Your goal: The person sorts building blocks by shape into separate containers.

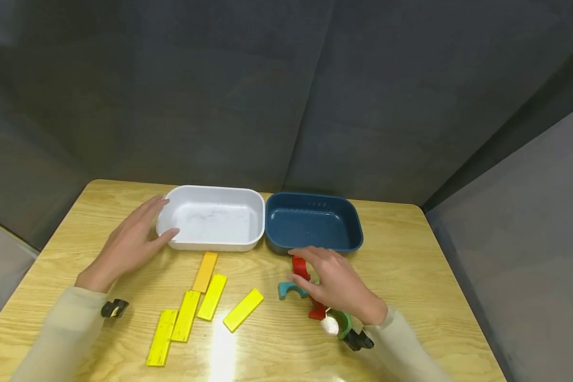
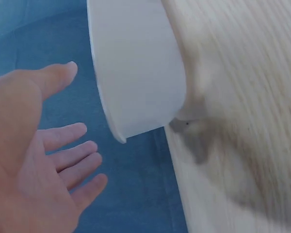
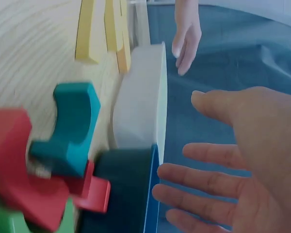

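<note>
My left hand hovers at the left end of a white plastic bin, fingers extended. The left wrist view shows a gap between the thumb and the bin's rim. Above several arch-shaped blocks hangs my right hand, near the front edge of a dark blue bin; it holds nothing, and its fingers are spread. Partly hidden under it are a red arch block, a teal arch block and a green arch block. Both bins look bare inside.
Several flat yellow blocks lie in front of the white bin, with an orange block closest to it. The bins stand side by side at the back of the wooden table. Behind rises a dark cloth backdrop.
</note>
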`<state>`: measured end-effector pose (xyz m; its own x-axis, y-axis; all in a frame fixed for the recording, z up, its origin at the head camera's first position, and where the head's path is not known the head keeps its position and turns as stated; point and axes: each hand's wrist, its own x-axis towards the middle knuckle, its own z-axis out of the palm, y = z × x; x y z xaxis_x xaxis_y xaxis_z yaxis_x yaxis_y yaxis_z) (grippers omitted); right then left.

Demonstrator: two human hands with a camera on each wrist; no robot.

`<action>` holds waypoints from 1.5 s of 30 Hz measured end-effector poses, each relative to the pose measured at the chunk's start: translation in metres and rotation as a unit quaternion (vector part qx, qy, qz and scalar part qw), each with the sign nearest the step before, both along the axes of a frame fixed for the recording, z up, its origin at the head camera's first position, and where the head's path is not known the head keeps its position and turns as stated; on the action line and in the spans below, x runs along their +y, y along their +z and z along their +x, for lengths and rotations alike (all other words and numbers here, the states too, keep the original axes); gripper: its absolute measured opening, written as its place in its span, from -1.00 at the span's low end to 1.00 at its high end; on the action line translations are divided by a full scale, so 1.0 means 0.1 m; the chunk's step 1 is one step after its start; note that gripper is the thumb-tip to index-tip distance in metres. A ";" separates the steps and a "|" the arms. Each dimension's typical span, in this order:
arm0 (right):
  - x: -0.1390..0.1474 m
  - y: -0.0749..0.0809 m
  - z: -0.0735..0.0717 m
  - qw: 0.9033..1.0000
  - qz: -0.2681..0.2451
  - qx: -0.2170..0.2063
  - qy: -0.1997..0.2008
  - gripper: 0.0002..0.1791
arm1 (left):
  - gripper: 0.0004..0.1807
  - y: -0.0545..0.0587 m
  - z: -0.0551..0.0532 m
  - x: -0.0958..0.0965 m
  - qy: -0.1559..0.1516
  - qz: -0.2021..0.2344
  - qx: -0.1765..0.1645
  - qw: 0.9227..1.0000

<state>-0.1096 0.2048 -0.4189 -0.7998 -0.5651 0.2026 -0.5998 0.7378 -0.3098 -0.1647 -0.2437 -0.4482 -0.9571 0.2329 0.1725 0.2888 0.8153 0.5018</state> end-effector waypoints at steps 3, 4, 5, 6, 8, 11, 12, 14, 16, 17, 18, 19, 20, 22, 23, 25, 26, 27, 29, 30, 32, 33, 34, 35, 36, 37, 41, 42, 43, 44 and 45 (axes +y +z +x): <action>-0.08 -0.01 0.02 1.000 -0.001 -0.008 0.009 -0.40 | -0.04 -0.03 -0.05 0.00 0.000 0.002 -0.008 1.000; -0.11 -0.02 0.02 1.000 -0.002 -0.008 0.012 -0.41 | -0.03 -0.04 -0.07 0.00 0.000 0.003 -0.012 1.000; -0.14 -0.02 0.03 1.000 -0.002 -0.008 0.015 -0.41 | -0.02 -0.04 -0.08 0.00 0.001 0.003 -0.015 1.000; -0.17 -0.03 0.04 1.000 -0.004 -0.008 0.018 -0.41 | -0.02 -0.05 -0.10 0.00 0.002 0.003 -0.017 1.000; -0.22 -0.04 0.07 1.000 -0.006 -0.006 0.023 -0.42 | 0.00 -0.07 -0.12 0.01 0.005 0.002 -0.022 1.000; -0.30 -0.06 0.10 0.999 -0.003 -0.008 0.032 -0.43 | 0.02 -0.09 -0.16 0.01 0.005 0.002 -0.029 1.000; -0.32 -0.08 0.12 0.999 -0.001 -0.011 0.035 -0.43 | 0.03 -0.11 -0.18 0.01 0.003 0.000 -0.032 0.999; -0.37 -0.10 0.14 0.999 0.002 -0.019 0.041 -0.43 | 0.04 -0.13 -0.20 0.02 -0.003 -0.006 -0.040 0.999; -0.42 -0.13 0.16 0.998 0.005 -0.028 0.049 -0.42 | 0.05 -0.16 -0.22 0.03 -0.008 -0.011 -0.046 0.999; -0.44 -0.14 0.17 0.998 0.005 -0.032 0.054 -0.42 | 0.05 -0.17 -0.23 0.03 -0.010 -0.013 -0.048 0.999; -0.46 -0.16 0.18 0.997 0.006 -0.037 0.061 -0.43 | 0.05 -0.18 -0.24 0.04 -0.012 -0.014 -0.051 0.999; -0.48 -0.17 0.18 0.997 0.004 -0.042 0.070 -0.43 | 0.05 -0.19 -0.24 0.04 -0.012 -0.015 -0.053 0.998; -0.50 -0.19 0.18 0.996 0.002 -0.049 0.080 -0.43 | 0.05 -0.20 -0.24 0.04 -0.012 -0.015 -0.054 0.998; -0.54 -0.22 0.19 0.993 0.001 -0.065 0.100 -0.44 | 0.05 -0.21 -0.24 0.05 -0.013 -0.013 -0.058 0.998; -0.56 -0.24 0.19 0.991 0.001 -0.076 0.110 -0.44 | 0.06 -0.21 -0.24 0.05 -0.012 -0.012 -0.060 0.998; -0.59 -0.27 0.19 0.987 0.003 -0.096 0.126 -0.45 | 0.06 -0.21 -0.24 0.06 -0.012 -0.010 -0.065 0.998; -0.61 -0.29 0.19 0.986 0.007 -0.104 0.133 -0.45 | 0.05 -0.21 -0.24 0.06 -0.011 -0.009 -0.066 0.998; -0.63 -0.31 0.19 0.984 0.012 -0.109 0.138 -0.46 | 0.05 -0.21 -0.24 0.07 -0.011 -0.009 -0.068 0.998; -0.65 -0.35 0.20 0.982 0.022 -0.114 0.146 -0.46 | 0.05 -0.22 -0.23 0.07 -0.011 -0.008 -0.072 0.997; -0.66 -0.37 0.20 0.982 0.027 -0.114 0.150 -0.46 | 0.05 -0.22 -0.23 0.07 -0.011 -0.007 -0.073 0.997; -0.68 -0.41 0.21 0.981 0.036 -0.108 0.155 -0.46 | 0.04 -0.24 -0.23 0.07 -0.012 -0.006 -0.076 0.997; -0.69 -0.43 0.21 0.981 0.040 -0.105 0.156 -0.47 | 0.04 -0.24 -0.23 0.06 -0.013 -0.004 -0.077 0.997; -0.69 -0.45 0.21 0.981 0.044 -0.102 0.158 -0.47 | 0.04 -0.25 -0.23 0.06 -0.014 -0.003 -0.077 0.997; -0.70 -0.47 0.22 0.981 0.047 -0.099 0.159 -0.47 | 0.03 -0.26 -0.23 0.07 -0.016 -0.002 -0.077 0.997; -0.71 -0.48 0.21 0.981 0.049 -0.097 0.161 -0.48 | 0.03 -0.26 -0.23 0.07 -0.017 -0.002 -0.077 0.997; -0.71 -0.49 0.22 0.981 0.052 -0.095 0.162 -0.48 | 0.03 -0.27 -0.23 0.07 -0.018 -0.002 -0.076 0.997; -0.73 -0.55 0.22 0.980 0.063 -0.088 0.169 -0.48 | 0.03 -0.29 -0.23 0.08 -0.021 -0.003 -0.078 0.997; -0.74 -0.56 0.22 0.979 0.065 -0.086 0.171 -0.47 | 0.03 -0.30 -0.23 0.08 -0.020 -0.003 -0.079 0.997; -0.74 -0.57 0.22 0.979 0.066 -0.084 0.175 -0.47 | 0.03 -0.30 -0.23 0.08 -0.020 -0.002 -0.081 0.997; -0.74 -0.58 0.22 0.978 0.067 -0.082 0.177 -0.47 | 0.03 -0.31 -0.24 0.07 -0.021 0.000 -0.083 0.996; -0.74 -0.59 0.22 0.978 0.067 -0.081 0.180 -0.47 | 0.04 -0.31 -0.24 0.07 -0.022 0.001 -0.085 0.996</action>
